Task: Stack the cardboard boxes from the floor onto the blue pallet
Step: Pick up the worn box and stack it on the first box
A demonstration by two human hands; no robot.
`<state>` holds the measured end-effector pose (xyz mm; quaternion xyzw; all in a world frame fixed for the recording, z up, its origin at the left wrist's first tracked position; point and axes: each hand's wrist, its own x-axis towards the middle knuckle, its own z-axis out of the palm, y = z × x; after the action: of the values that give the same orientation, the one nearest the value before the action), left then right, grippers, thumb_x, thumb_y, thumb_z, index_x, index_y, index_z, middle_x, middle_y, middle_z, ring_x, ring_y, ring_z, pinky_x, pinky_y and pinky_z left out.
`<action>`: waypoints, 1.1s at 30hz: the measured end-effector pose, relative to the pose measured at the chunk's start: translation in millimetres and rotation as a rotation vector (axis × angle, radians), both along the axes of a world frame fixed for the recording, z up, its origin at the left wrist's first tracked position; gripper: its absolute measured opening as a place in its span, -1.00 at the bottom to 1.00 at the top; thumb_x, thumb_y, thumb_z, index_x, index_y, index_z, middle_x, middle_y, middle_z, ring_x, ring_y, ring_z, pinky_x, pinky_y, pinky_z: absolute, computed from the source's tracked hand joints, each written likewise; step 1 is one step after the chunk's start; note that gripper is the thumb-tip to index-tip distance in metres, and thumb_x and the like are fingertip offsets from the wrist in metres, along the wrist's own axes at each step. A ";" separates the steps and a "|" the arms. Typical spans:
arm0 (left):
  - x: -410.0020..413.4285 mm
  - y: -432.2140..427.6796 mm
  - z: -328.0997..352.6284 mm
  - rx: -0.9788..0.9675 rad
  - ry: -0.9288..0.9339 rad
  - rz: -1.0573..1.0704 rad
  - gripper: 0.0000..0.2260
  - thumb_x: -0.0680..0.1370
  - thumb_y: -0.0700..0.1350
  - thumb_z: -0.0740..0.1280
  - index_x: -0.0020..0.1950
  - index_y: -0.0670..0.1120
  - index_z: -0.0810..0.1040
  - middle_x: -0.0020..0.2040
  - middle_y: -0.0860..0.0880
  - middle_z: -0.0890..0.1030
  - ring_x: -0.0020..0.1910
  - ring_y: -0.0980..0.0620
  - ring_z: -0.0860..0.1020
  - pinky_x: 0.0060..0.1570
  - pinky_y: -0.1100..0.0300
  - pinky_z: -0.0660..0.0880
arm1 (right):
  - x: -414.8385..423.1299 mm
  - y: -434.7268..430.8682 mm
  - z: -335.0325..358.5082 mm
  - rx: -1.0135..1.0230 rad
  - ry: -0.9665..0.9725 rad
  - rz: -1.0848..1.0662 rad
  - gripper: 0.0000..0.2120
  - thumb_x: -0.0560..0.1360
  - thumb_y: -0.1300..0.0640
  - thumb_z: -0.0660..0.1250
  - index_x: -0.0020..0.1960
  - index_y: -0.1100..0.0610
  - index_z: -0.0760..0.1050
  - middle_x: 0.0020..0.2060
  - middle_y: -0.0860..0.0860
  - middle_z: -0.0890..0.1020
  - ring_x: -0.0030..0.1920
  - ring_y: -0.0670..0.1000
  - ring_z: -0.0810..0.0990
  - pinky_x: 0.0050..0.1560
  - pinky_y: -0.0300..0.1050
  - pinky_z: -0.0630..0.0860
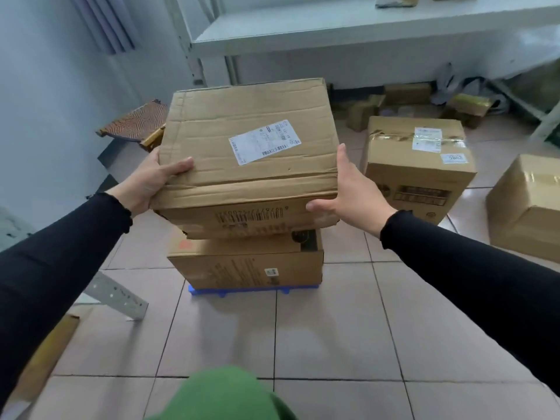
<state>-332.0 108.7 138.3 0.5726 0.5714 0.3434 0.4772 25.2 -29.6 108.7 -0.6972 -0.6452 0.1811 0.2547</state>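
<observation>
A creased cardboard box with a white shipping label point(248, 153) is held at the centre of the head view, just over a lower cardboard box point(245, 265). That lower box stands on the blue pallet point(254, 290), of which only a thin front edge shows. My left hand point(151, 180) grips the upper box's left side, thumb on top. My right hand point(348, 189) presses its right side, thumb under the front corner. Whether the upper box rests on the lower one or hovers, I cannot tell.
On the tiled floor to the right stand a taped cardboard box with labels point(418, 165) and another box point(527, 207) at the frame edge. Small packages point(406, 95) lie under a white shelf point(333, 28). A grey metal bracket point(118, 295) lies at the left.
</observation>
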 end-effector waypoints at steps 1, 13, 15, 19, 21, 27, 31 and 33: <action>-5.2 0.7 -3.6 -0.024 0.008 -0.005 -0.11 0.31 0.15 0.63 0.55 -0.02 0.35 0.29 -0.03 0.63 0.22 -0.05 0.64 0.11 0.03 0.60 | -6.7 2.6 -3.2 -0.014 -0.009 0.005 0.27 0.38 -0.24 0.54 0.67 0.10 -0.31 0.59 0.12 0.29 0.46 0.18 0.43 0.39 0.07 0.42; -10.6 16.6 -25.8 -0.137 0.129 -0.099 -0.47 0.51 0.04 0.48 0.43 -0.03 0.43 0.24 -0.09 0.63 0.23 -0.13 0.61 0.31 -0.14 0.52 | -27.3 13.8 -23.8 -0.114 -0.065 -0.010 0.24 0.40 -0.30 0.49 0.67 0.13 -0.28 0.52 0.14 0.37 0.41 0.17 0.48 0.32 0.02 0.45; -7.4 17.8 -22.9 -0.138 0.210 -0.099 -0.51 0.48 0.03 0.47 0.37 0.02 0.43 0.21 -0.01 0.60 0.20 -0.06 0.59 0.29 -0.04 0.51 | -25.4 14.4 -24.0 -0.122 -0.086 -0.006 0.23 0.40 -0.31 0.48 0.67 0.12 -0.28 0.51 0.16 0.38 0.39 0.17 0.49 0.31 0.03 0.47; 1.6 27.8 -4.9 -0.079 0.530 -0.045 0.00 0.48 0.04 0.56 0.71 0.01 -0.03 0.66 -0.07 0.20 0.59 -0.16 0.25 0.54 -0.09 0.22 | -12.3 10.9 -19.3 -0.141 -0.095 0.030 0.13 0.41 -0.38 0.42 0.68 0.06 -0.15 0.48 0.12 0.42 0.37 0.16 0.52 0.28 0.05 0.52; 17.0 29.4 6.1 0.035 0.720 -0.074 0.03 0.47 -0.01 0.57 0.72 0.01 -0.08 0.70 -0.08 0.10 0.64 -0.17 0.14 0.58 -0.12 0.12 | 3.4 6.8 -14.2 -0.128 -0.069 0.044 -0.01 0.45 -0.40 0.35 0.66 0.03 0.00 0.49 0.06 0.43 0.42 0.13 0.50 0.29 0.06 0.51; 147.6 -0.5 15.6 0.476 1.015 -0.347 -0.26 0.60 0.03 0.44 0.68 -0.06 0.17 0.64 -0.07 0.27 0.61 -0.14 0.23 0.54 -0.09 0.16 | 91.8 -13.7 -8.0 -0.096 -0.215 -0.076 -0.13 0.55 -0.28 0.32 0.67 0.09 0.06 0.63 0.11 0.22 0.58 0.17 0.27 0.49 0.09 0.30; 263.5 -19.4 4.6 0.546 0.901 -0.579 -0.31 0.61 0.00 0.42 0.67 -0.12 0.22 0.63 -0.14 0.29 0.61 -0.13 0.22 0.54 -0.02 0.13 | 173.0 -46.7 -8.8 -0.116 -0.273 -0.156 -0.20 0.58 -0.16 0.34 0.66 0.10 0.08 0.62 0.09 0.22 0.58 0.20 0.22 0.52 0.11 0.26; 321.1 -36.6 -1.5 0.572 0.890 -0.653 -0.32 0.61 0.02 0.41 0.66 -0.09 0.22 0.63 -0.11 0.30 0.61 -0.10 0.23 0.54 0.00 0.15 | 214.8 -68.3 -12.4 -0.133 -0.289 -0.210 -0.21 0.58 -0.16 0.34 0.66 0.09 0.08 0.61 0.09 0.25 0.57 0.20 0.23 0.50 0.11 0.27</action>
<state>-10.9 72.1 136.7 0.9112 0.3964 0.0476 0.1014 240.0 -97.8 96.3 -0.7947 -0.5853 0.0938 0.1306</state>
